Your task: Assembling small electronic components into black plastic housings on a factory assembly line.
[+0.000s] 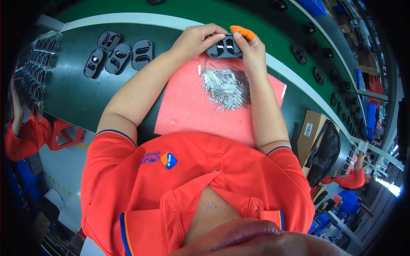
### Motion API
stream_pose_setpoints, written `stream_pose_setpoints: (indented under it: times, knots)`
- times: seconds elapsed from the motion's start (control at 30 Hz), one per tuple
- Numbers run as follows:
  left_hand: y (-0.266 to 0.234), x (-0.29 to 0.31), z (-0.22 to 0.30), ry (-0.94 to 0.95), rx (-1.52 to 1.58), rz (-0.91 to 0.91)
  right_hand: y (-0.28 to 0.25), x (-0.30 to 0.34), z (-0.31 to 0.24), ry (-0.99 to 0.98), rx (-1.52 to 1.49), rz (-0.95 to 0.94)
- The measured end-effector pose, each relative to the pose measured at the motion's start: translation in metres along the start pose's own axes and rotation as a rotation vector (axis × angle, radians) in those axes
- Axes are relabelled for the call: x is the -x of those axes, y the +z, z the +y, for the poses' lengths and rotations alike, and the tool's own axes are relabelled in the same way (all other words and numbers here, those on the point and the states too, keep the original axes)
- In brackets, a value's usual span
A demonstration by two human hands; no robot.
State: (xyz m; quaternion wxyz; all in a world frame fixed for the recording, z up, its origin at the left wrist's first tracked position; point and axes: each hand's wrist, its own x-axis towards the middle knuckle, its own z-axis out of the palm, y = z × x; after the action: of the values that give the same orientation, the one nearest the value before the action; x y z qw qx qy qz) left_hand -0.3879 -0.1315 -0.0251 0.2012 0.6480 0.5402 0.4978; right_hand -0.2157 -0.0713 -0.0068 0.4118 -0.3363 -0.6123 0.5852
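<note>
Black case (225,48) held; barcode label (308,129) on carton (304,147).

Dark green bench (68,83), set with cases and a foam sheet
Four black cases (116,59) are laid at ten o'clock; toward twelve, a pink foam sheet (185,113) is placed.
</note>
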Motion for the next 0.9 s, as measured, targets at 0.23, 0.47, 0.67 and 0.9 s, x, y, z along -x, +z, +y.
stream_pose_setpoints:
  times: [0.23, 0.47, 0.67, 0.9]
  knots:
    - [0.003, 0.001, -0.002, -0.047, 0.130, -0.011, 0.011, 0.005, 0.003, 0.000, 0.062, 0.036]
    - [-0.004, 0.004, 0.010, -0.020, 0.049, -0.089, 0.012, 0.004, -0.003, 0.007, -0.073, 0.017]
    - [-0.008, 0.013, 0.000, -0.042, 0.121, -0.110, 0.008, 0.006, -0.008, 0.159, 0.083, -0.063]
    - [-0.016, 0.019, 0.006, -0.004, 0.023, 0.041, -0.007, 0.002, 0.006, 0.093, 0.051, 0.260]
